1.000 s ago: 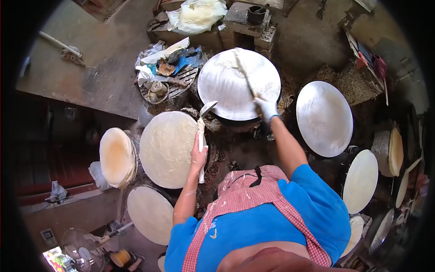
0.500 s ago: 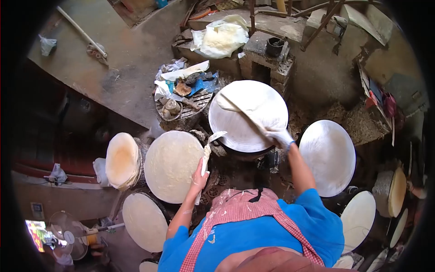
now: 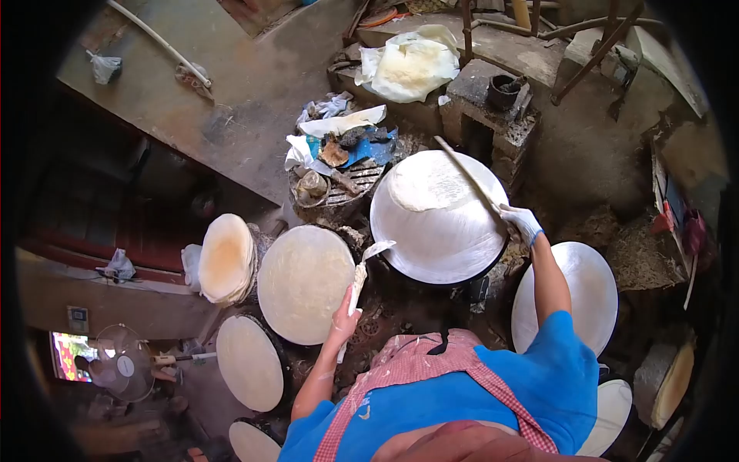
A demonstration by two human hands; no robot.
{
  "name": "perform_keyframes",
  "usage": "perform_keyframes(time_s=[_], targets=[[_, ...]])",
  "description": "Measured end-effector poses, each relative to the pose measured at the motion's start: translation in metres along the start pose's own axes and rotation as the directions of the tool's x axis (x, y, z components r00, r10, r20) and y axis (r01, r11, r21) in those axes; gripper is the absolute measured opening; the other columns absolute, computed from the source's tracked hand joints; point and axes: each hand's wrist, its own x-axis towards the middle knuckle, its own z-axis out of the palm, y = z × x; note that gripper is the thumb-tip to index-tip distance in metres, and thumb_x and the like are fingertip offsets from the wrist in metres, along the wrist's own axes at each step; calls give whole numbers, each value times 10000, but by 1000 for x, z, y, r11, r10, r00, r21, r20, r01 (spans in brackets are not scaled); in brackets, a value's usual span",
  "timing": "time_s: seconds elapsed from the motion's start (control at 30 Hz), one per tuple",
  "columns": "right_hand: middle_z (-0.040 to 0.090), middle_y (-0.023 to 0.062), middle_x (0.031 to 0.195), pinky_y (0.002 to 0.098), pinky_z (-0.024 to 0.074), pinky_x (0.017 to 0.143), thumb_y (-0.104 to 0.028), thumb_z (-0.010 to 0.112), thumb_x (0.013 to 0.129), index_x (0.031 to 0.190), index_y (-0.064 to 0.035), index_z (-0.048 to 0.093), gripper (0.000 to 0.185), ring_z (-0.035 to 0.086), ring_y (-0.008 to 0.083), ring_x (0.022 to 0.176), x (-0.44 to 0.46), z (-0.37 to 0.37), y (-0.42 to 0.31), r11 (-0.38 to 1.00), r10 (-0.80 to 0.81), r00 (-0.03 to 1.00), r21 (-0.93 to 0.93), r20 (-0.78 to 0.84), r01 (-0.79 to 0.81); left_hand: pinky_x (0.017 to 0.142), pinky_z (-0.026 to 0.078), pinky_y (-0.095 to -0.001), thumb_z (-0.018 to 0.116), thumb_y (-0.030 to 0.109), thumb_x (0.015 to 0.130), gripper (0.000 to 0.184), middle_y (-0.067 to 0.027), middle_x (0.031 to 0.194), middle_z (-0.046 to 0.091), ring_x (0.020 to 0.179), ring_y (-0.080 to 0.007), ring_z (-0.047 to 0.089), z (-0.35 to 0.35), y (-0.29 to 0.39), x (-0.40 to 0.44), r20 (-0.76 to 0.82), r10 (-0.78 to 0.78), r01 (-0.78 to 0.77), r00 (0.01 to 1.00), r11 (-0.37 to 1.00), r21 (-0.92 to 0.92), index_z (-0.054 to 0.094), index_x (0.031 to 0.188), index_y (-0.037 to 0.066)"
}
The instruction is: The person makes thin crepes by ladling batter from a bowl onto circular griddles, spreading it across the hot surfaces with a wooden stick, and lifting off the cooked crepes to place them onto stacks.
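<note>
Pale round batter layer on far side of silver round metal griddle, cream round batter-covered pan to its left, tan round flatbread stack farther left, second silver round metal griddle near right

On the pan, a pale round of batter is spread over the far part. To the left of the pan, a grate is seen, on which a blue sheet and a white scrap are laid in a heap. Beyond the pan, a white wrap is supported by a ledge, and a dark pot is borne by a block. Well to the left of the pan, flatbreads are carried in a stack. On the floor, far beyond the pan to the left, a pole and a plastic bag are found.
</note>
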Motion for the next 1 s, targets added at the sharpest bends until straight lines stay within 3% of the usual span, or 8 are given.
perform_keyframes(time_s=[0.1,0.17,0.23,0.37,0.57,0.63,0.83,1.0], targets=[[419,-37,506,214,254,326,-220,642,745,1117,-99,580,396,349,66,365,14,19,25,989,145,943,-57,299,-134,385,412,-297,464,-9,764,696,-84,663,524,442,-179,494,-22,59,2,326,-522,610,788,730,-307,218,1372,223],[476,-28,541,221,284,338,-197,679,698,1123,-81,575,453,374,72,380,-25,16,15,972,235,892,-91,386,-216,333,327,-250,455,-18,778,711,-33,601,421,397,-118,384,-37,91,-7,340,-494,599,800,642,-478,171,1379,235],[495,-24,549,227,288,331,-193,694,683,1143,-68,559,495,363,72,356,28,-25,79,935,-183,853,-181,489,304,281,242,-203,445,-26,792,728,18,540,317,353,-57,273,-44,105,-12,331,-457,553,826,536,-639,123,1385,247],[433,-28,483,240,300,338,-179,689,705,1133,-68,566,459,358,64,357,16,4,-25,998,61,984,22,170,-65,278,250,-195,432,-10,814,734,13,532,305,349,-60,282,-44,103,-28,439,-376,561,816,334,-757,53,1371,282],[603,40,714,247,424,593,-171,696,697,1119,-30,570,463,530,116,675,6,9,-5,937,310,836,-295,452,-188,283,218,-173,469,40,838,630,7,547,331,363,-47,280,-25,88,-59,633,-410,695,657,4,-719,184,1317,334],[633,53,853,234,426,685,-158,704,681,1141,-12,549,507,540,118,783,16,-18,34,950,-24,777,-228,630,213,302,233,-172,467,34,837,610,7,550,334,373,-44,289,-25,82,-80,636,-398,680,661,-41,-732,206,1311,317],[452,-10,478,234,263,328,-214,680,686,1026,-52,626,380,357,72,341,65,24,-17,968,-90,949,-198,303,155,405,285,-158,471,22,834,548,13,572,341,420,-40,295,-14,69,-124,590,-512,600,624,-170,-782,267,1297,232],[490,21,509,250,301,339,-204,710,689,1054,-1,593,434,399,93,370,27,23,-19,936,118,802,-335,586,107,396,296,-164,465,51,849,453,5,604,376,431,-44,328,-19,88,-128,612,-432,554,663,-267,-788,314,1247,206]])
